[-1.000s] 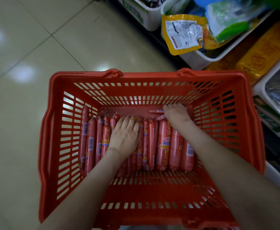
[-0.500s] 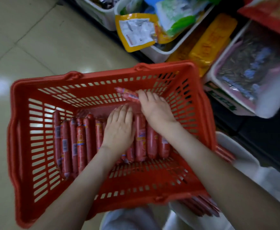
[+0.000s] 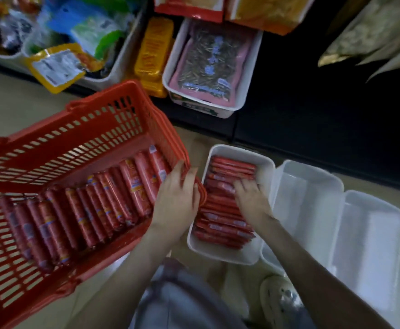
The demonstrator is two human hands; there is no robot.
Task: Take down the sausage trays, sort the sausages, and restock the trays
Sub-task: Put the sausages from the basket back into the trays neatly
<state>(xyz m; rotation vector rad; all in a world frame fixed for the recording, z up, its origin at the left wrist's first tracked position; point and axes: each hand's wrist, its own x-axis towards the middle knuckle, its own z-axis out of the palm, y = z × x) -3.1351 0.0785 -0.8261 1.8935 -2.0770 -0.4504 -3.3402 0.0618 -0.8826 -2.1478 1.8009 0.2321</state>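
The red basket [image 3: 59, 143] is being steadied at its corner by the left hand [image 3: 177, 198]. Its fingers [image 3: 189, 176] are being laid over the rim, but through the blur it cannot be told whether anything is being gripped. A row of sausages [image 3: 104, 205] is being carried inside. In the white tray [image 3: 264, 162] on the floor, stacked sausages [image 3: 225, 224] are being pressed by the right hand [image 3: 251, 198] with straight, spread fingers, likely to level them.

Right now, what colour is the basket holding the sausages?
The basket is red-orange; head view.
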